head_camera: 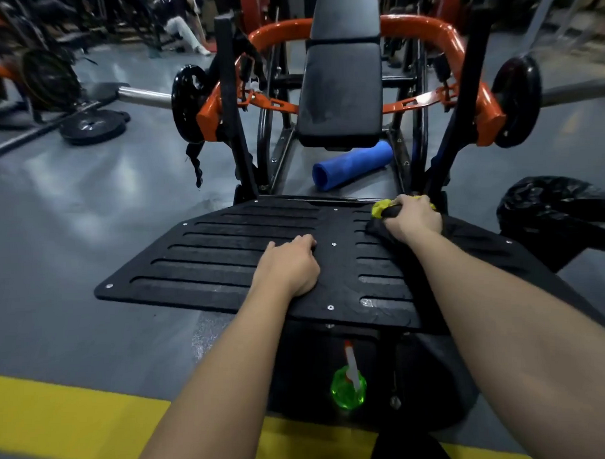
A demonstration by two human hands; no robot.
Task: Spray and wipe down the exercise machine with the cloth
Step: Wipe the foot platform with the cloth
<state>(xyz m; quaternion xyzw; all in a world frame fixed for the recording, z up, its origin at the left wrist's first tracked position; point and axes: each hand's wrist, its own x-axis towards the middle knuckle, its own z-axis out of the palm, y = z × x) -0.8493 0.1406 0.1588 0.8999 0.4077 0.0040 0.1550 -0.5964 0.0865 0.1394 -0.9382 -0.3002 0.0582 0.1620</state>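
The exercise machine has a black ribbed footplate (226,252) in front of me, a black padded seat (341,90) beyond it and orange arms (424,29). My right hand (414,218) presses a cloth, yellow (379,207) at its far edge and dark below the hand, onto the footplate's far right corner. My left hand (288,264) rests on the middle of the footplate, fingers curled, holding nothing. A green spray bottle (348,387) with a white and red nozzle stands on the floor under the plate's near edge.
A blue foam roller (352,165) lies on the floor under the seat. Black weight plates (91,125) lie at the left, more hang on the machine's bars (516,101). A black bag (561,206) sits at the right. A yellow floor stripe (60,416) runs near me.
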